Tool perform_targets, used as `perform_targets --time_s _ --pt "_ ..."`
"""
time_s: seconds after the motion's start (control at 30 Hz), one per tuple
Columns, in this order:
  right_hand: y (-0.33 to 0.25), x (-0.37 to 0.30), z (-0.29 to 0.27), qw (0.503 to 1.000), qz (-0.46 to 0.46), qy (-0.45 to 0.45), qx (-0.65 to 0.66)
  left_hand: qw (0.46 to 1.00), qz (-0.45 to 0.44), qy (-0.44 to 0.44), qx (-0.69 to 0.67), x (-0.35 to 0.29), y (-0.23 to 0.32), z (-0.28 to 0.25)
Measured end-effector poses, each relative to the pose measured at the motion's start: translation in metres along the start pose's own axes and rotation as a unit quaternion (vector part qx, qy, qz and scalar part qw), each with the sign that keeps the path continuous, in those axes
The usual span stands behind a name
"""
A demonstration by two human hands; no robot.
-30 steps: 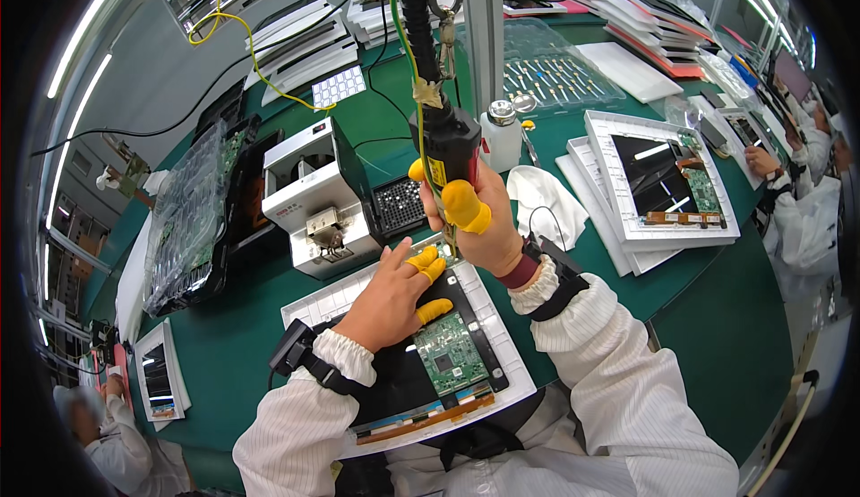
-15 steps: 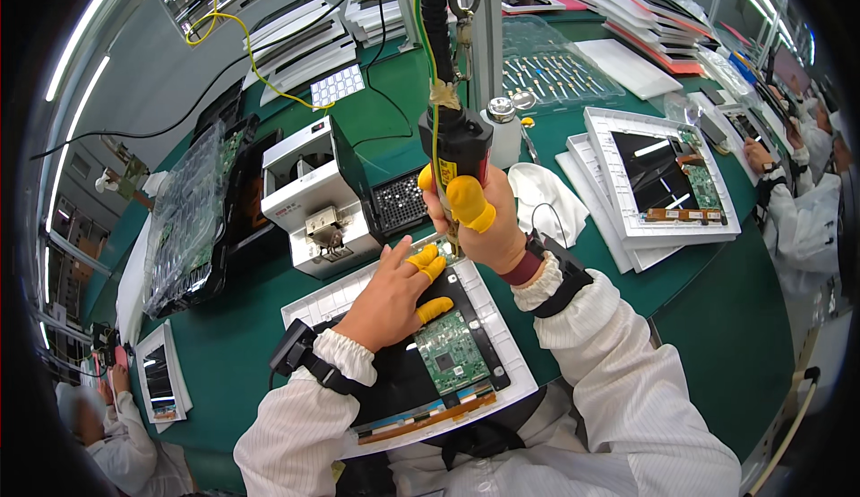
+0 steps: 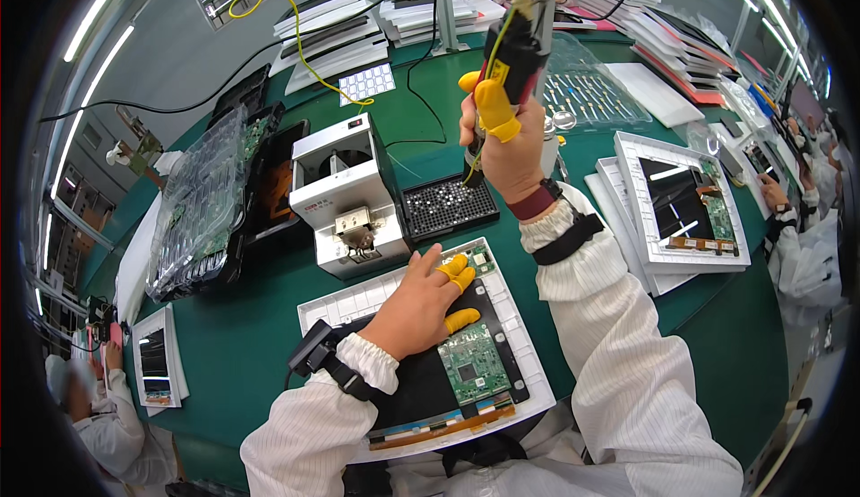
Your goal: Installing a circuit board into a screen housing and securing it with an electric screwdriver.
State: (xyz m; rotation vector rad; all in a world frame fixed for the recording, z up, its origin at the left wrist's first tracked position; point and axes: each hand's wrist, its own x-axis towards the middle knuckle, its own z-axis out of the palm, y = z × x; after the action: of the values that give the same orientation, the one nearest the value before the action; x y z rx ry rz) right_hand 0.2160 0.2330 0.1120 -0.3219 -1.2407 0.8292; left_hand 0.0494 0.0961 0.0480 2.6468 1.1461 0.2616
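The right hand (image 3: 509, 143) is clenched around a hanging black electric screwdriver (image 3: 515, 44), its tip just above a black screw tray (image 3: 446, 207). The left hand (image 3: 421, 304) rests flat, fingers released, on a dark panel (image 3: 430, 380); a green circuit board (image 3: 472, 367) lies just below its fingertips.

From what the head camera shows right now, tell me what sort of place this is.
Most likely an electronics assembly line. A right hand grips a hanging black electric screwdriver, a left hand steadies a dark panel with green circuit board, on a green-topped workbench.
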Motion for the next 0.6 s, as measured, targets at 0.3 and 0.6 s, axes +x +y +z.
perform_targets --time_s 0.3,0.6 --pt "0.038 -0.01 -0.002 0.997 0.032 -0.005 -0.074 1.0 0.012 0.019 0.013 -0.002 -0.003 0.001" --pt "0.041 -0.012 -0.001 0.995 0.03 -0.012 -0.098 0.999 0.014 0.035 0.005 -0.002 -0.003 0.002"
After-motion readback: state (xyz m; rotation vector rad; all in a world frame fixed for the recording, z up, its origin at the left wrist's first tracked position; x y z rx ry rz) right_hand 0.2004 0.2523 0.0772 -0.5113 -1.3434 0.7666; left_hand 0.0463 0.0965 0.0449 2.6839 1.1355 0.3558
